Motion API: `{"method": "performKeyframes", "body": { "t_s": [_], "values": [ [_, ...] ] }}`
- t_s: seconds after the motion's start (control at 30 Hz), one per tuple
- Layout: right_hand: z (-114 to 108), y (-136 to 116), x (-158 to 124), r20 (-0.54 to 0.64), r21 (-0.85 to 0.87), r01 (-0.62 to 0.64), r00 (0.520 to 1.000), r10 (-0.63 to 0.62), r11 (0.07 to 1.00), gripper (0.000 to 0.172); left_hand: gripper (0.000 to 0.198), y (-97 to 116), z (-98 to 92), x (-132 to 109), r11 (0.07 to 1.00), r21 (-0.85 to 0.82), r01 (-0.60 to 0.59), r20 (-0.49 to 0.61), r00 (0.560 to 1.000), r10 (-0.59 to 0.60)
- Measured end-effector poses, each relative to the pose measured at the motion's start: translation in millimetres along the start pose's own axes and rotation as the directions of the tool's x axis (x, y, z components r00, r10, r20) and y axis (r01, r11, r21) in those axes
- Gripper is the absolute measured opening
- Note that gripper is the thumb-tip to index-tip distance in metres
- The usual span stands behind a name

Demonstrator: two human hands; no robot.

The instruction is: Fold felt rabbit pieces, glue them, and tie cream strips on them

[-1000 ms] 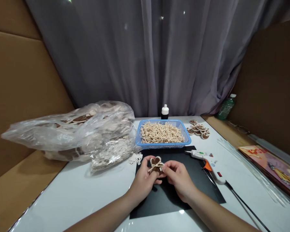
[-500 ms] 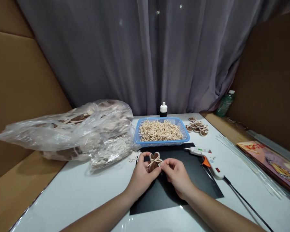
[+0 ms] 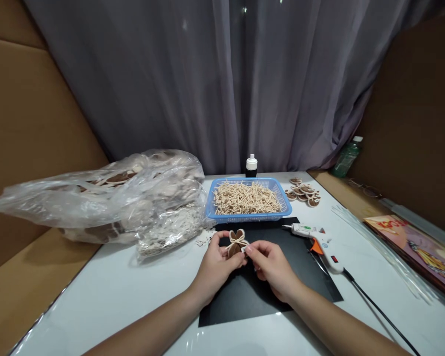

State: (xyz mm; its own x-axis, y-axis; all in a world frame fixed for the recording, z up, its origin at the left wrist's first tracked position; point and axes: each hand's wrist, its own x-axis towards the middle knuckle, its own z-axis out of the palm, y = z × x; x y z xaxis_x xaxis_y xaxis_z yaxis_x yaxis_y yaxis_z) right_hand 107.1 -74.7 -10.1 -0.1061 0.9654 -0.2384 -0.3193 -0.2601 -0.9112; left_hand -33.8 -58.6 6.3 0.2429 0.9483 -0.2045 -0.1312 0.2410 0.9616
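A small brown piece with a cream edge, two rounded ear-like lobes and a pale cord across it [image 3: 236, 238] is pinched upright in my left hand [image 3: 217, 264], thumb in front and fingers behind. My right hand [image 3: 272, 267] is closed at its right side, thumb and forefinger together on a tiny white piece [image 3: 244, 249] that touches or nearly touches the brown one. Its details are too small to make out. Both hands are above a black sheet [image 3: 252, 301] on the white table.
Behind the hands stands a blue basket [image 3: 250, 217] of short pale cord pieces. Left are plastic bags [image 3: 133, 202] and white cut-outs [image 3: 203, 240]. Right lie a glue gun [image 3: 315, 235], finished-looking brown pieces [image 3: 304, 192], clear sticks [image 3: 385, 257] and a magazine [image 3: 419, 247]. A white-capped bottle [image 3: 251, 165] stands behind.
The brown piece has turned a little in my left hand, its two lobes now pointing up. The tiny white piece shows more clearly at my right fingertips. The view has shifted slightly.
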Motion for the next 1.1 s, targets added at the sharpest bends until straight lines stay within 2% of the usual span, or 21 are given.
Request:
{"method": "performKeyframes", "body": {
  "t_s": [0.17, 0.23, 0.33, 0.43, 0.57, 0.7, 0.93, 1.1],
  "values": [
    [2.4, 0.2, -1.6, 0.001, 0.022, 0.016, 1.0, -0.016, 1.0, 0.036, 0.052, -3.5, -2.3, 0.3, 0.999, 0.035, -0.026, 0.03, 0.999, 0.025],
    [1.5, 0.3, -2.1, 0.063, 0.107, -0.023, 0.998, 0.016, 0.994, 0.035, 0.054, -2.0, -2.6, -0.6, 0.999, 0.036, -0.029, 0.057, 0.998, 0.027],
    [-1.1, -0.2, -3.6, 0.218, 0.24, -0.118, 0.974, 0.065, 0.964, 0.032, 0.054, 2.0, -2.4, -3.3, 0.998, 0.029, -0.052, 0.124, 0.991, 0.048],
    [-2.4, -2.3, -5.7, 0.275, 0.279, -0.161, 0.958, 0.082, 0.947, 0.031, 0.049, 4.9, -1.7, -5.9, 0.997, 0.012, -0.074, 0.145, 0.987, 0.072],
    [0.5, -6.3, -8.6, 0.307, 0.249, -0.16, 0.948, 0.078, 0.955, 0.032, 0.043, 5.7, -0.8, -6.6, 0.994, 0.013, -0.106, 0.077, 0.991, 0.105],
    [2.0, -5.8, -9.1, 0.33, 0.19, -0.163, 0.939, 0.093, 0.968, 0.034, 0.047, 5.3, -1.0, -5.1, 0.994, 0.04, -0.102, 0.048, 0.994, 0.1],
    [-6.6, -4.7, -5.2, 0.28, -0.014, -0.017, 0.96, 0.02, 1.0, 0.034, 0.047, 1.5, -3.6, -3.9, 0.981, 0.132, -0.145, -0.03, 0.988, 0.15],
    [-6.2, -6.2, -4.8, 0.243, -0.107, 0.073, 0.969, -0.045, 0.992, 0.034, 0.046, 1.3, -2.8, -7.7, 0.974, 0.156, -0.164, -0.011, 0.986, 0.167]
  ]
}}
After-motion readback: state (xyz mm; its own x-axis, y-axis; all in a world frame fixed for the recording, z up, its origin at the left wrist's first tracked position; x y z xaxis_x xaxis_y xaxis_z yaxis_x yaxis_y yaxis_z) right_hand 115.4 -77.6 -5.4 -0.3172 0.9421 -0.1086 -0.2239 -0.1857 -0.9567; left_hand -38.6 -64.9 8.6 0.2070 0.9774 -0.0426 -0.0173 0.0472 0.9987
